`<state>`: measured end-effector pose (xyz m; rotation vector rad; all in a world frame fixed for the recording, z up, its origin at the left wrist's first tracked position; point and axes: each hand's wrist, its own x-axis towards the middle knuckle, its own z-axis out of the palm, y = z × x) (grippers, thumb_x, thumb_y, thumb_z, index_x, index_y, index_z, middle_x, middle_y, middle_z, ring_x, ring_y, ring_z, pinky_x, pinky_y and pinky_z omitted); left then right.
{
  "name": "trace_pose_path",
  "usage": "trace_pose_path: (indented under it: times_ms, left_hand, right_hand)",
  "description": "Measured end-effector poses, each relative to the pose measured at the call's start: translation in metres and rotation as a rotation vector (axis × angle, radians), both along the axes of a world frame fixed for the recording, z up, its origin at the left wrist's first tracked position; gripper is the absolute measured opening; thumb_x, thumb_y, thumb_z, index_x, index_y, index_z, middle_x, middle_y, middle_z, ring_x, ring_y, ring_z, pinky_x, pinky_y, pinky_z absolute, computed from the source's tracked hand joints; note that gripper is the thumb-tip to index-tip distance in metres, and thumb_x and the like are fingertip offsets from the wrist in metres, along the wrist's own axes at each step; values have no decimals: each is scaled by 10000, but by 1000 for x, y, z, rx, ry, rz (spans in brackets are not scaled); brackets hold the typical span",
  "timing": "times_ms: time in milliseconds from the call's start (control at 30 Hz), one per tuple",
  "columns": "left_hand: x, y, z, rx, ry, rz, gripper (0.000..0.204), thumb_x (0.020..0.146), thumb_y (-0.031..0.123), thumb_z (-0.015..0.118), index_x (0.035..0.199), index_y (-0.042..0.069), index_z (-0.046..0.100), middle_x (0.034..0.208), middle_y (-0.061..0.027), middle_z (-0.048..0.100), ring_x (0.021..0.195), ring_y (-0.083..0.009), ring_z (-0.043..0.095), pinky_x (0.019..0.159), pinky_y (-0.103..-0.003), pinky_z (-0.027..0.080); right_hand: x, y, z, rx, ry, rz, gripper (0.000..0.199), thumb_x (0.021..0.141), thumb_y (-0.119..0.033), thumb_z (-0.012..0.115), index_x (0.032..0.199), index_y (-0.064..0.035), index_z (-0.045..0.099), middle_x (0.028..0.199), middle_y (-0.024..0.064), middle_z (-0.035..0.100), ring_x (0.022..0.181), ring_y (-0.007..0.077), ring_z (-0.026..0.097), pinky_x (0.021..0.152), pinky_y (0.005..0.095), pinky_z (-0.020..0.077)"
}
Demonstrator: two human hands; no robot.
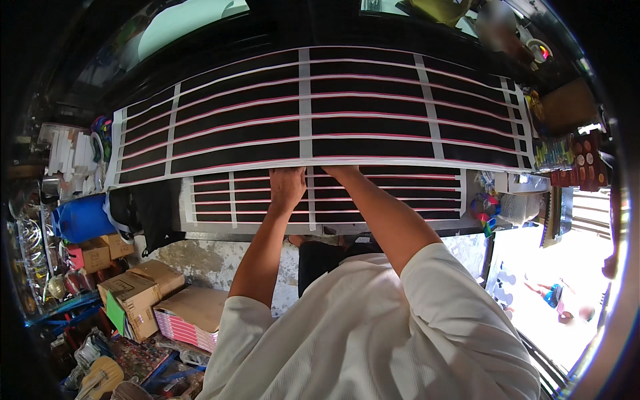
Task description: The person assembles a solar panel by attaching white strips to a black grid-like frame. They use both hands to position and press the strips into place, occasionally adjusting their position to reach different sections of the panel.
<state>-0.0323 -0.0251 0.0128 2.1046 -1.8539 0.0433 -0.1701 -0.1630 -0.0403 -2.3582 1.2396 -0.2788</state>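
Observation:
A wide black sheet (237, 133) with white and pink lengthwise strips and pale crosswise bands stretches across the view in front of me. Its near edge overhangs a second striped sheet (267, 207) of the same look. My left hand (287, 187) reaches up to that near edge, left of the middle band, with its fingertips hidden under the edge. Just right of the band, my right hand (343, 172) goes under the same edge, and only its back and wrist show. Whether the fingers grip the sheet is hidden.
Cardboard boxes (137, 297) are stacked at the lower left, near a blue rolled or rounded item (81, 222). Black cloth (155, 210) hangs left of the lower sheet. Small packaged goods (555, 155) crowd the right side. Bright ground with people shows at the lower right.

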Motion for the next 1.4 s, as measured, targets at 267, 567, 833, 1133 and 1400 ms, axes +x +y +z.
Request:
trace_pose_path:
  times_ms: [267,567,833,1133,1400]
  left_hand:
    - [-5,-11,4,-35,-33,108,196,896,123,800,1092,125,807,969,-155,773,918,-409,749,873,-559,554]
    - [9,-47,-14,-345,-78,-64,274,881,59,764,1153,41,778,1051,-184,777,1008,-430,765,955,-525,619]
    - [29,-72,-11,-237,-2,-247,253,911,128,773,1157,74,777,1105,-180,776,1060,-407,756,938,-521,623]
    - [35,-80,-10,-332,-102,-308,276,935,181,805,1183,68,761,1183,-194,771,1101,-405,750,943,-525,627]
    - [36,-80,-8,-260,9,-259,359,905,243,816,1250,148,784,1259,-179,778,1202,-404,737,1050,-547,602]
  right_hand:
    - [6,-11,11,17,62,19,565,1119,-527,548,1593,-223,597,1672,104,575,1552,340,522,1295,513,422]
    - [0,-10,43,114,159,54,648,1094,-551,571,1656,-230,525,1741,116,482,1613,359,434,1334,556,345]
    - [-3,-16,42,208,159,89,753,1096,-646,516,1731,-249,427,1810,131,371,1668,381,337,1366,592,267]
    - [0,-19,24,204,105,95,780,1094,-662,511,1740,-236,406,1822,135,344,1675,384,317,1370,598,249]
    - [1,-16,35,146,94,47,685,1112,-607,533,1682,-228,496,1759,122,455,1623,364,414,1340,562,336]
